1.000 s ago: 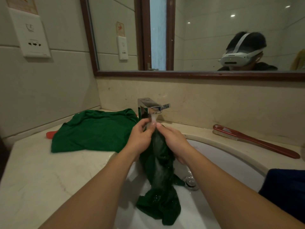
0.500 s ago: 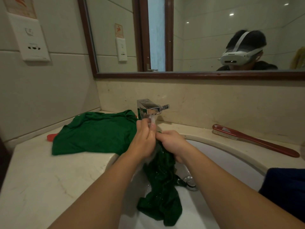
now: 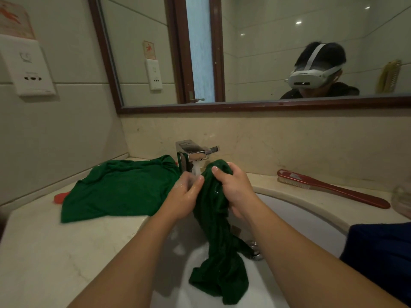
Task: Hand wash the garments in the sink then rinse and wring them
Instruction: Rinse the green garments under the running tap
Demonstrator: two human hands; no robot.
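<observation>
A wet dark green garment (image 3: 216,232) hangs down into the white sink (image 3: 307,221), its lower end bunched in foamy water. My right hand (image 3: 233,187) grips the garment's top, just right of the running chrome tap (image 3: 192,153). My left hand (image 3: 184,194) is wet and soapy; it sits under the water stream with its fingers against the garment's left side. A second green garment (image 3: 117,187) lies spread on the counter to the left of the tap.
A red long-handled scrub brush (image 3: 333,190) lies on the counter (image 3: 44,252) behind the sink at right. A dark blue cloth (image 3: 380,256) sits at the right edge. A small red object (image 3: 60,197) peeks from under the spread garment. A mirror hangs above.
My right hand has risen and shifted right with the garment's top, out from under the stream. My left hand has dropped slightly and now takes the water.
</observation>
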